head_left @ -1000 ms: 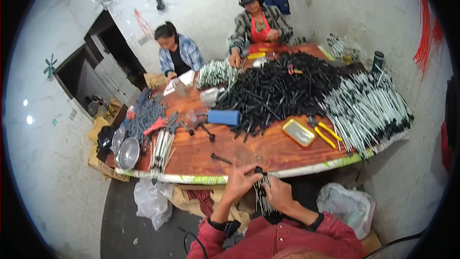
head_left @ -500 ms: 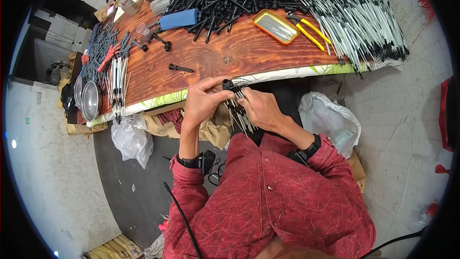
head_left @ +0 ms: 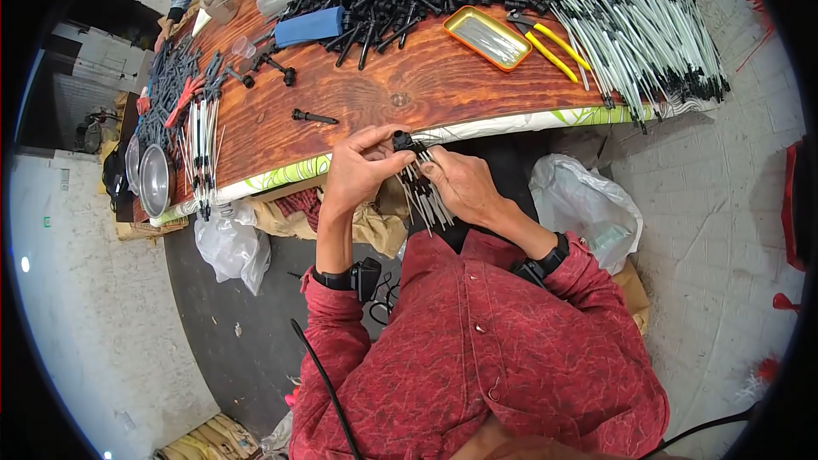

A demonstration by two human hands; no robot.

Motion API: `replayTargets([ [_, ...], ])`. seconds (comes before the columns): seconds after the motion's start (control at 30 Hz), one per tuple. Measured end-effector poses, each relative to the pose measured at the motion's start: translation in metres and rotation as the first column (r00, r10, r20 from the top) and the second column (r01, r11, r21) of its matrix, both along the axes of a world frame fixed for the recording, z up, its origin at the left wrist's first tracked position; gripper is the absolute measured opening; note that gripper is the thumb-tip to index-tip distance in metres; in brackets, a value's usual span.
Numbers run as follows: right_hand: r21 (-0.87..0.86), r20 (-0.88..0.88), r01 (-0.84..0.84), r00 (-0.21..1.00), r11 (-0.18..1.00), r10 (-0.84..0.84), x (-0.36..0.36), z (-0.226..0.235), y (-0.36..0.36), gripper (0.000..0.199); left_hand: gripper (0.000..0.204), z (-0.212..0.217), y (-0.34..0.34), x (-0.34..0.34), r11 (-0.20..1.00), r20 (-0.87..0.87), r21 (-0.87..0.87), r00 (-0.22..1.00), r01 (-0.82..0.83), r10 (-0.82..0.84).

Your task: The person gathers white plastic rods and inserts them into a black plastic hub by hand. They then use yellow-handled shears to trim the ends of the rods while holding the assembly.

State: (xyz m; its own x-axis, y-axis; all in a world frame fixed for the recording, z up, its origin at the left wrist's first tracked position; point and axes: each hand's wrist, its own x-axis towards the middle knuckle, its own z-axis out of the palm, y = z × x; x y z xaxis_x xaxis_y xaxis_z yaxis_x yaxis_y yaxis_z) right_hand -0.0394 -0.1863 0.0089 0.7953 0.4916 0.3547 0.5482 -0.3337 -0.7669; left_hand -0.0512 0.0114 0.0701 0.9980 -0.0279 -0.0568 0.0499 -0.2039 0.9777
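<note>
Since the first frame, the view has been tipped down, so the table (head_left: 366, 89) is now seen higher. Just in front of its near edge, the left hand (head_left: 362, 169) and the right hand (head_left: 463, 185) are held close together. A bunch of thin rods (head_left: 426, 198) is pinched by the right hand, with long ends hanging down. At the top of the bunch, a small black piece (head_left: 402, 140) is pinched by the left. It should probably be held still, and the rods kept snug and even.

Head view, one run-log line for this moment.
left hand: holding black part | right hand: holding pale rods | yellow-handled pliers: on table
</note>
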Motion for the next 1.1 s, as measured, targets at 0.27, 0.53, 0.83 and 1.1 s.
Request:
replayTargets([
  [0.27,-0.044,0.064,0.132,0.990,0.990,-0.129,-0.001,-0.003,0.007,0.020,0.034,-0.008,0.007,0.007,0.990,-0.038,-0.125,0.997,0.063,-0.068],
  [0.53,0.024,0.046,-0.002,0.999,1.000,0.001,0.002,-0.001,0.008,0.020,0.044,-0.014,0.027,0.007,0.965,-0.029,-0.196,0.983,0.173,-0.182],
  [0.83,-0.015,0.014,0.054,0.998,0.998,-0.054,0.002,0.003,0.007,0.025,0.044,-0.014,0.002,0.004,0.964,-0.042,-0.263,0.998,0.040,-0.053],
  [1.1,-0.033,0.009,0.136,0.991,0.990,-0.136,-0.002,0.001,0.012,0.026,0.042,-0.020,-0.013,0.001,0.966,0.026,-0.252,0.999,0.053,-0.047],
])
